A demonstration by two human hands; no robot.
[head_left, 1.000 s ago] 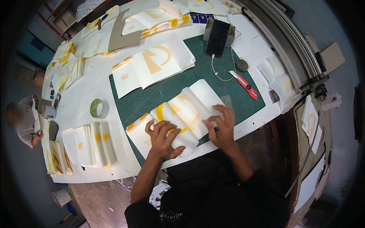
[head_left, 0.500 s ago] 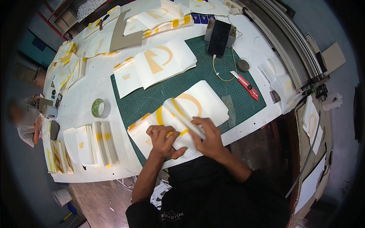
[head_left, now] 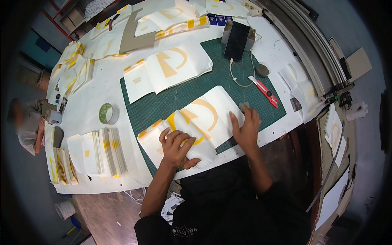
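Curled left hand point(head_left: 177, 149) pressing white sheets point(head_left: 206, 114)
Yellow-orange print showing; half-open right hand point(head_left: 246, 127) overlapping one edge, hold unclear.

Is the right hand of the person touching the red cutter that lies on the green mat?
Apart. The head view shows it: a strip of the green mat is visible between the right hand's fingertips and the red cutter.

White block lettering point(head_left: 185, 234) with an outlined emblem point(head_left: 182, 228) spans the front of a black top point(head_left: 245, 208). Open paper sheets point(head_left: 226, 105) in the foreground bear a large orange graphic point(head_left: 214, 115); pale marks on blue cards point(head_left: 219, 20) at the far side are too small to read.
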